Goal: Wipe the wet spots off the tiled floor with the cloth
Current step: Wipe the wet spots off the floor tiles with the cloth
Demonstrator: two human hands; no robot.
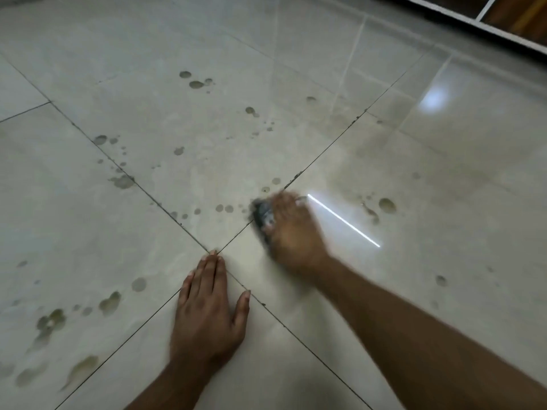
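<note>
Head view: looks down on a glossy tiled floor (384, 291), pale grey-beige, with dark grout lines crossing just below centre of the frame.
Right hand: the right hand (291, 229), blurred with motion, sits right of centre. It presses a dark grey cloth (262, 214) onto the floor; the fingers look curled over the cloth, but blur hides the exact grip.
Cloth: bunched small under the palm, with only its left edge showing, right on the diagonal grout line. A tight wad probably lets the hand bear down on one patch at a time.
Left hand: the left hand (208, 306) lies flat at lower centre, fingers straight and together, thumb out to the right, holding nothing. Its fingertips reach the grout crossing. It seems planted as a prop for a person leaning forward.
Wet spots: greenish-grey wet spots (121, 180) lie scattered over most of the frame. Clusters show at lower left, middle left, upper centre, and just left of the cloth, and one larger drop lies to its right.
Progress: by my judgement early or midway, since many spots remain while the tile nearest the arms looks dry.
Reflections: a bright white streak and a soft round glare in the right half are light on the glaze, not water.
Upper right corner: a white edge with brown wood beyond.
</note>
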